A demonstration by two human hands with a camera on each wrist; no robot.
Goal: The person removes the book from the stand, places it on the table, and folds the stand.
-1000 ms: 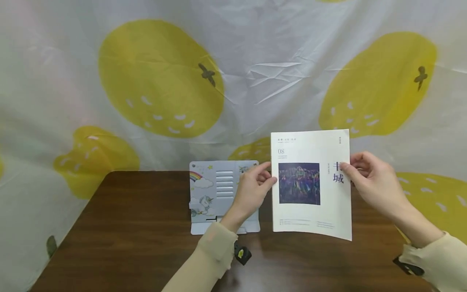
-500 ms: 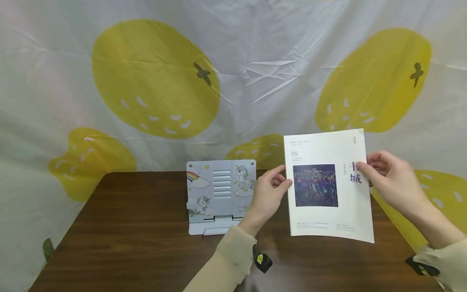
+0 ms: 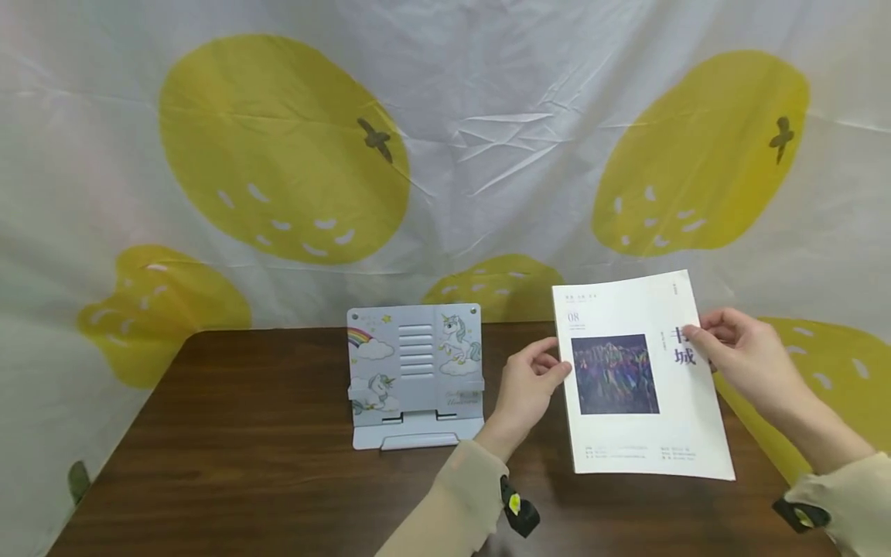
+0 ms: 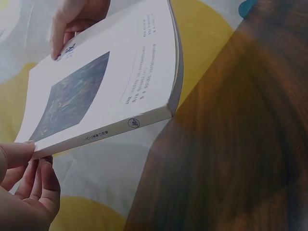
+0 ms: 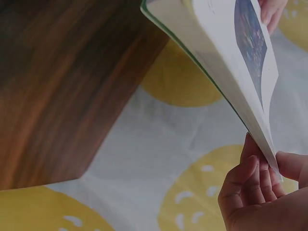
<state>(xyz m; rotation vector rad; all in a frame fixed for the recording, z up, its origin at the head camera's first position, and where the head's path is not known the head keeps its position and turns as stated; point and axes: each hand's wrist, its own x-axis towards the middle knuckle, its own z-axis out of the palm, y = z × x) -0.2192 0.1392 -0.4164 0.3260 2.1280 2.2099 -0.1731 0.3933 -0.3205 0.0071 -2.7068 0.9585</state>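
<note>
- Lower and farther right of the unicorn stand (image 3: 416, 363) than in the earlier frame: the white book (image 3: 643, 379), carried along by both hands.
- Left hand (image 3: 525, 391), just right of the stand, pinches the book's spine edge, thumb on the cover; it no longer overlaps the stand.
- Right hand (image 3: 755, 360), well to the right of the stand, grips the opposite edge — thumb on the cover, fingers behind.
- Book tilted and held up off the brown surface (image 3: 278, 449), which carries the stand.
- Behind the stand — a lemon-print cloth (image 3: 452, 186).
</note>
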